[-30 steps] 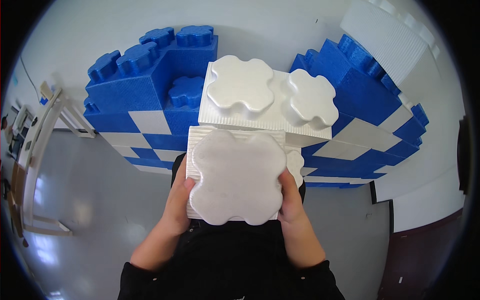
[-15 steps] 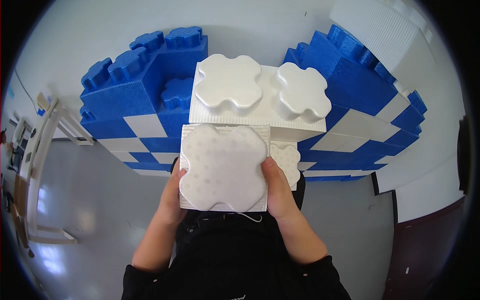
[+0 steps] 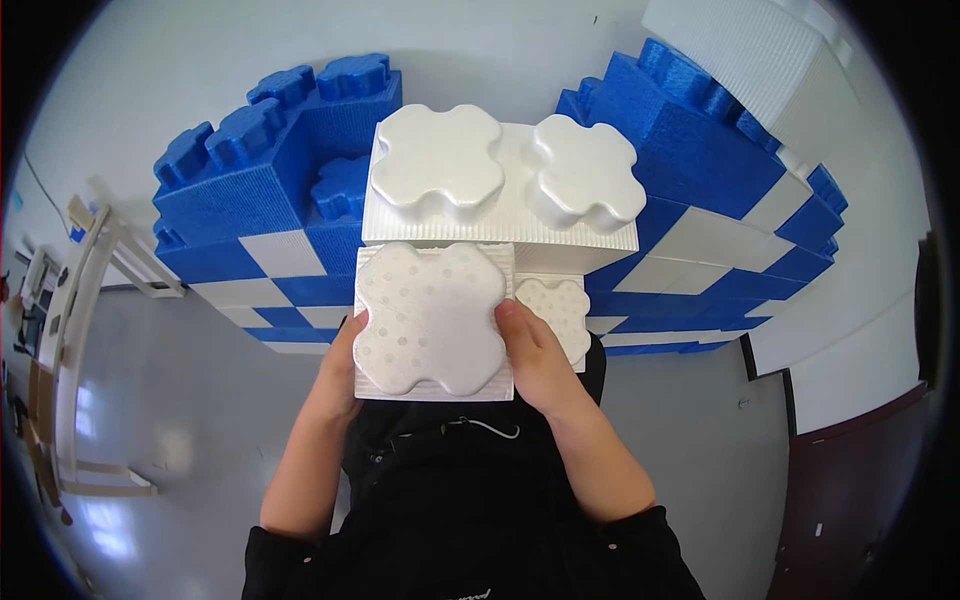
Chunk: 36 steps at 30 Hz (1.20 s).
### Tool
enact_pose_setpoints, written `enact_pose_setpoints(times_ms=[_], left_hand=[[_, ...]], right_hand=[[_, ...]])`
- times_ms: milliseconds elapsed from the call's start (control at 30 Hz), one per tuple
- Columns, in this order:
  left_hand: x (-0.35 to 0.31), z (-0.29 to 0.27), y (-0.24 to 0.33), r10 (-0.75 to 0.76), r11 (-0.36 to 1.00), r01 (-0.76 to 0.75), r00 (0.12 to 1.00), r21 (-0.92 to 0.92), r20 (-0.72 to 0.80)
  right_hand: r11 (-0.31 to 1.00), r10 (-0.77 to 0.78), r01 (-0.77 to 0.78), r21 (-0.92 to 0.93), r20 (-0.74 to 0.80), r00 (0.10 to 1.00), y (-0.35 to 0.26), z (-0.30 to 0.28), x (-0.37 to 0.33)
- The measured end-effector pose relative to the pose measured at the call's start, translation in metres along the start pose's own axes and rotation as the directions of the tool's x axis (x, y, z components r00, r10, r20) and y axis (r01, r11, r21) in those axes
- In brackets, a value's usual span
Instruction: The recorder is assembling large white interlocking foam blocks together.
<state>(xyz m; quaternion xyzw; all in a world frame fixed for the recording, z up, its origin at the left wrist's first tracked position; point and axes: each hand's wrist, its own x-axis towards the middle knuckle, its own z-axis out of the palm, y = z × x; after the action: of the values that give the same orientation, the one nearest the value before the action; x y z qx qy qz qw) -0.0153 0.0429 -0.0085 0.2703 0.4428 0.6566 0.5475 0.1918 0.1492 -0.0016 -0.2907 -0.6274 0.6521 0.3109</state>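
Observation:
Both hands hold a large white building block (image 3: 432,318) with one clover-shaped stud facing up, its top dotted with small round marks. My left hand (image 3: 343,370) presses against its left side, the fingers mostly hidden behind it. On the right side my right hand (image 3: 535,355) grips it, thumb along the edge. Just beyond it is a wider white two-stud block (image 3: 515,190); whether the two touch I cannot tell. Beside my right hand, lower down, part of another white studded block (image 3: 560,318) shows.
Stacked blue and white blocks form a wall on the left (image 3: 230,210) and on the right (image 3: 700,240). A white block (image 3: 745,55) sits high at the back right. At far left stands a white frame table (image 3: 75,330); a dark red door (image 3: 850,490) is at lower right.
The block in my hands looks smaller, farther from my head, and has shifted slightly left with both hands. The surrounding blocks have also slid a little left in view.

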Motion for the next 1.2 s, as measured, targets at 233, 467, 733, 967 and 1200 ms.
enact_pose_setpoints(times_ms=[233, 467, 733, 967, 1200], left_hand=[[0.012, -0.010, -0.012, 0.028, 0.999, -0.026, 0.999, -0.045, 0.037], [0.009, -0.005, -0.020, -0.013, 0.998, 0.010, 0.999, -0.065, -0.044], [0.004, -0.004, -0.019, 0.000, 0.999, -0.004, 0.997, -0.052, -0.073], [0.006, -0.008, -0.023, 0.025, 0.999, -0.027, 0.998, -0.040, -0.055], [0.000, -0.015, -0.028, 0.030, 0.999, -0.030, 1.000, -0.012, 0.006]], right_hand=[[0.997, 0.025, -0.028, -0.066, -0.044, 0.999, 0.024, -0.007, 0.010], [0.999, -0.052, 0.051, -0.011, -0.060, 0.997, 0.013, -0.001, -0.007], [0.579, -0.568, 0.141, -0.803, -0.272, 0.777, 0.021, -0.048, -0.021], [0.143, -0.517, -0.084, -0.986, -0.147, 0.843, 0.030, -0.055, -0.016], [0.263, -0.473, -0.071, -0.962, -0.193, 0.859, 0.029, -0.051, -0.019]])
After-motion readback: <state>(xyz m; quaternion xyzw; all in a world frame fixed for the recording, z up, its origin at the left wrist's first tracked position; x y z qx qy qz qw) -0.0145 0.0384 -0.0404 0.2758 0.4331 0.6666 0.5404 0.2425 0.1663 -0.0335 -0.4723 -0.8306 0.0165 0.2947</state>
